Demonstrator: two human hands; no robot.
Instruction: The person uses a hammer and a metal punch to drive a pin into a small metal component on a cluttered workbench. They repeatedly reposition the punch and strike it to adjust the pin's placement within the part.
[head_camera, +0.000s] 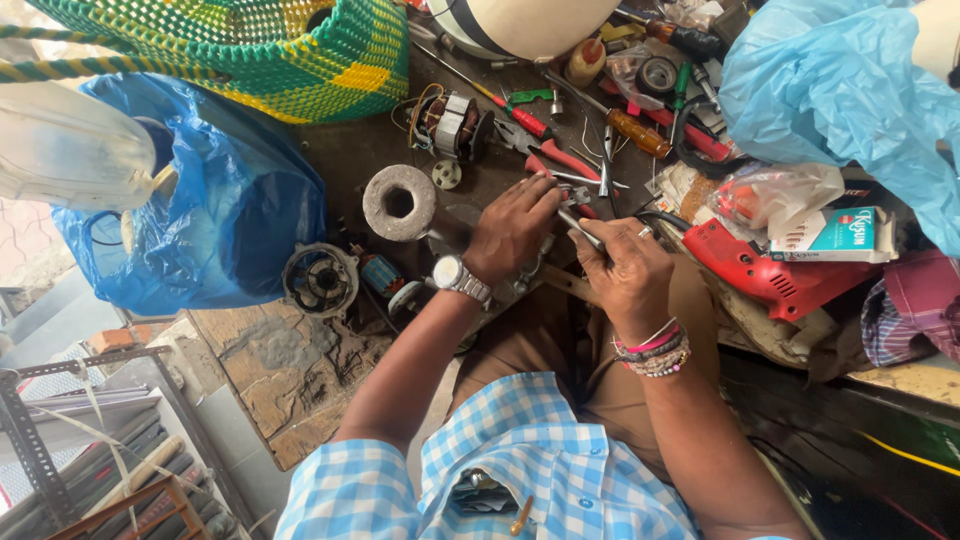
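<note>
Right hand (628, 268) holds a thin metal tool (583, 232), fingers wrapped shut on its handle end. Tool's long axis runs diagonal, tip pointing up-left toward the left hand's fingertips, handle end buried in the right fist. Left hand (512, 228) lies palm down, fingers curled and pressing a small metal part (572, 196) at the middle of the desk (340, 160); the part is mostly hidden, so I cannot tell whether this grip is truly closed on it. Both forearms come up from the near edge, left angled right, right angled left, wrists near each other. Watch (458, 276) on left wrist, bracelets (652, 352) on right.

Around: red-handled pliers (548, 150) just beyond the left fingers, motor stator (452, 124) farther back, grey stone ring (399, 202) left of the left hand, rotor (382, 276) near the left wrist. Red power drill (770, 272) toward the right edge, blue bag (190, 220) at the left edge, woven basket (300, 50) at the far-left corner.
</note>
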